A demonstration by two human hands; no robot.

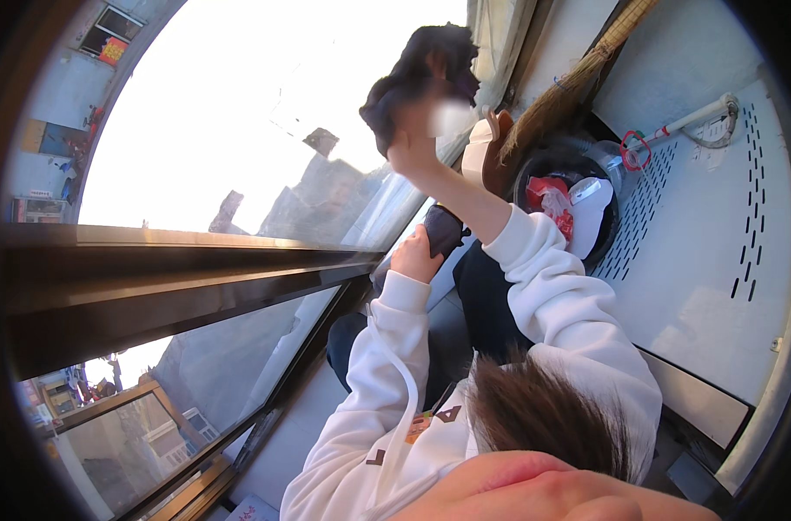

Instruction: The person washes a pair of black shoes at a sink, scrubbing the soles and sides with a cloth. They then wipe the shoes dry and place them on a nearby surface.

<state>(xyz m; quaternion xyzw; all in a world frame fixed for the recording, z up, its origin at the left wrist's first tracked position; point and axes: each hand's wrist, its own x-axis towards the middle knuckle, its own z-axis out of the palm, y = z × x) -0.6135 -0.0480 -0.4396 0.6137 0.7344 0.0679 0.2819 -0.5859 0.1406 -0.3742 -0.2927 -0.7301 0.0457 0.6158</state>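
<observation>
My right hand [416, 140] is raised in front of the bright window glass [239, 163], its fingers around a bunched black cloth [434, 65]. A pale blurred spot covers part of that hand's area. Whether the cloth touches the pane cannot be told. Lower down, my left hand [416, 257] grips a dark grey item [444, 231], possibly cloth, beside the window's lower corner. My fingers hide part of it.
A metal window frame [193, 273] crosses the left side. To the right are a straw broom [558, 98], a pinkish plastic dustpan [479, 153], a black bin [607, 251] holding red and white waste, and a white slotted panel [695, 260] with a white pipe [692, 120].
</observation>
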